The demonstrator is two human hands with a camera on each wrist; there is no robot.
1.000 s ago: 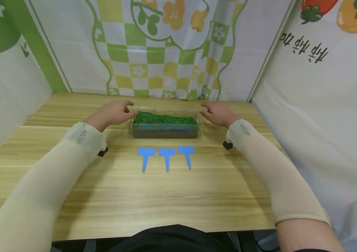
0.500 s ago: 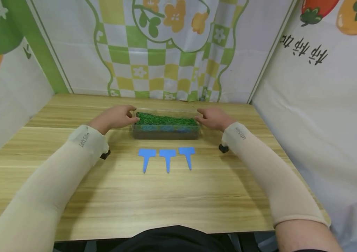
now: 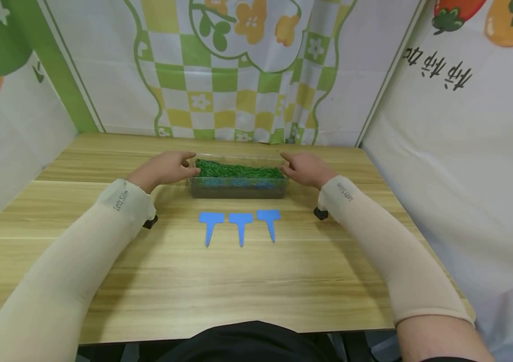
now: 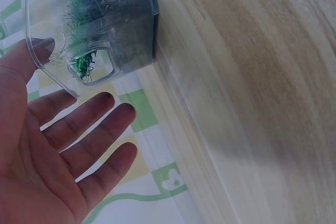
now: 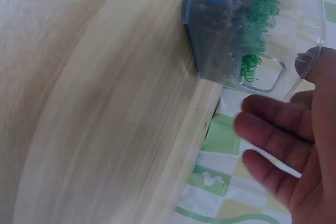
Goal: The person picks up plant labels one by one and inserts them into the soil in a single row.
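Note:
A clear plastic box (image 3: 238, 193) holds dark soil-like material topped with green artificial grass (image 3: 238, 171). Blue patches show in its front wall. At its left end, my left hand (image 3: 166, 168) pinches the rim; in the left wrist view the thumb (image 4: 44, 48) hooks over the edge and the other fingers spread outside. The right hand (image 3: 306, 169) grips the opposite end likewise, with its thumb (image 5: 307, 61) over the rim and fingers below the handle cutout. In front of the box lie three blue T-shaped plant labels (image 3: 211, 219), (image 3: 240, 219), (image 3: 269, 216) in a row, stems toward me.
The box stands on a wood-grain table (image 3: 247, 286), toward its back edge. Behind it hangs a green, yellow and white checked cloth (image 3: 238, 85). Printed white cloth walls (image 3: 455, 151) close off both sides.
Both hands have come inward and slightly nearer to me, onto the ends of the box. The box and the blue labels have stayed in place.

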